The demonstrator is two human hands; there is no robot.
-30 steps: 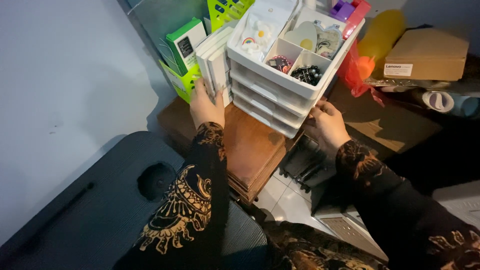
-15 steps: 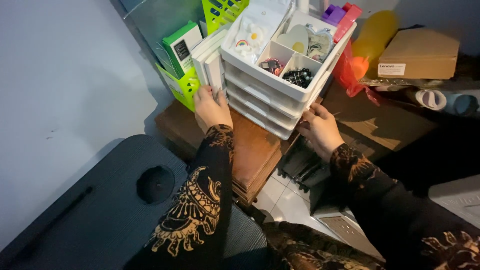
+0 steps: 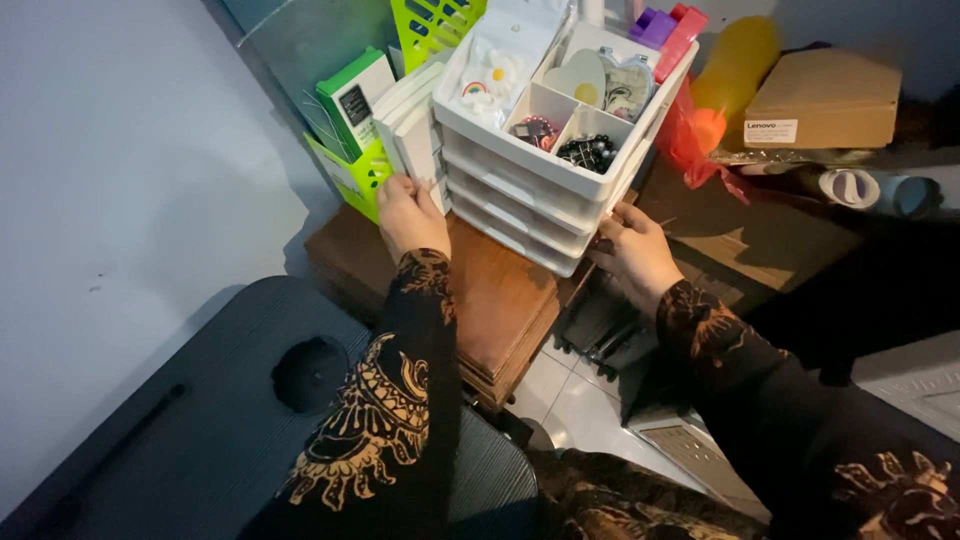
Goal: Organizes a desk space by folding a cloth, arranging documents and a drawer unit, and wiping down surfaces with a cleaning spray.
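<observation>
The green basket (image 3: 432, 22) is cut off by the top edge.

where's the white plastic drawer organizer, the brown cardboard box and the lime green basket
white plastic drawer organizer (image 3: 520, 195): head view, front of the middle drawer
brown cardboard box (image 3: 835, 90): head view, middle of its top face
lime green plastic basket (image 3: 362, 175): head view, front wall at the lower corner
</observation>
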